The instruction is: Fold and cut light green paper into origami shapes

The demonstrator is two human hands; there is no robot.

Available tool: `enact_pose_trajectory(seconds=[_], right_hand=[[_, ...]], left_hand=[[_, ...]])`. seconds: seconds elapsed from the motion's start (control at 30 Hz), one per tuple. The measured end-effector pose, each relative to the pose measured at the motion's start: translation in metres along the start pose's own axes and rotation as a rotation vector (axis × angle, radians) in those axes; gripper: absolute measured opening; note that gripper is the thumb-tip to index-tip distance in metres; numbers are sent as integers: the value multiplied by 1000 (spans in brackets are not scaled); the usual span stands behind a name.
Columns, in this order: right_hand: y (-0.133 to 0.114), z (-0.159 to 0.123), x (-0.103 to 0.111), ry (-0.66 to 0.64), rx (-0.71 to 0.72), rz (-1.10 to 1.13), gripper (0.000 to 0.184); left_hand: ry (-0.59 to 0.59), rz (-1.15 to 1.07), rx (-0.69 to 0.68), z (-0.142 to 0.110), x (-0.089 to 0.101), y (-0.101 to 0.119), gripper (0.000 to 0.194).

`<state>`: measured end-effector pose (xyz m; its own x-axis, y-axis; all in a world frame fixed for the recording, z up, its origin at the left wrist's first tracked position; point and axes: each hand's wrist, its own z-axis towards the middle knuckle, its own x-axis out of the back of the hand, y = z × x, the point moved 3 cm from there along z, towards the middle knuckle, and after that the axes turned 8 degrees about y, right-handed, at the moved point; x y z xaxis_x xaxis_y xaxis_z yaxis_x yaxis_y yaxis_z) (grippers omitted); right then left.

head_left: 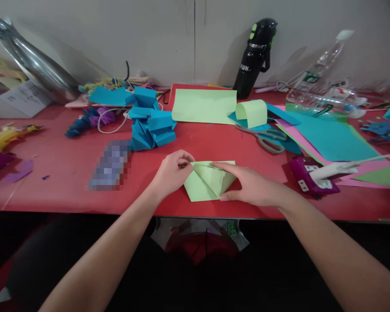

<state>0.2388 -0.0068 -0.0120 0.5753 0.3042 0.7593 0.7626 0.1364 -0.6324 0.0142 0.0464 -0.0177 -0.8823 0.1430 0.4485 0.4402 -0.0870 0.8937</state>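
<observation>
A light green folded paper (pixel 205 184) lies on the red table (pixel 68 173) near its front edge. My left hand (pixel 173 171) pinches the paper's upper left corner with curled fingers. My right hand (pixel 250 184) lies flat across the paper's right side, its index finger stretched along the top fold and its thumb at the lower edge.
Behind lie a green sheet (pixel 204 106), a rolled green paper (pixel 251 112), scissors (pixel 268 138), blue folded paper (pixel 149 123), teal and pink sheets (pixel 331 138), a black bottle (pixel 255 56), a clear plastic bottle (pixel 318 71) and a purple power strip (pixel 312 177).
</observation>
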Motion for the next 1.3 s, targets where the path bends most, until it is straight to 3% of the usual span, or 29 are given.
enact_pose_trajectory(seconds=[0.23, 0.4, 0.5, 0.63, 0.73, 0.9, 1.3], right_hand=[[-12, 6, -10, 188, -65, -39, 70], [-14, -1, -8, 163, 2, -135, 73], [-19, -7, -8, 211, 148, -227, 72], [-44, -16, -21, 395, 427, -452, 51], [-63, -19, -41, 381, 522, -514, 52], [-65, -17, -57, 385, 471, -503, 54], [-42, -15, -58, 264, 369, -504, 65]], left_hand=[[-5, -17, 13, 0, 0, 0, 10], [-1, -30, 18, -1, 0, -1, 11], [2, -41, 27, -1, -1, -2, 10], [0, -47, -11, 1, -1, -4, 10], [3, -36, -37, 1, -1, -4, 10], [15, -25, -1, 1, 1, -2, 11], [68, -72, 67, 4, 4, -9, 12]])
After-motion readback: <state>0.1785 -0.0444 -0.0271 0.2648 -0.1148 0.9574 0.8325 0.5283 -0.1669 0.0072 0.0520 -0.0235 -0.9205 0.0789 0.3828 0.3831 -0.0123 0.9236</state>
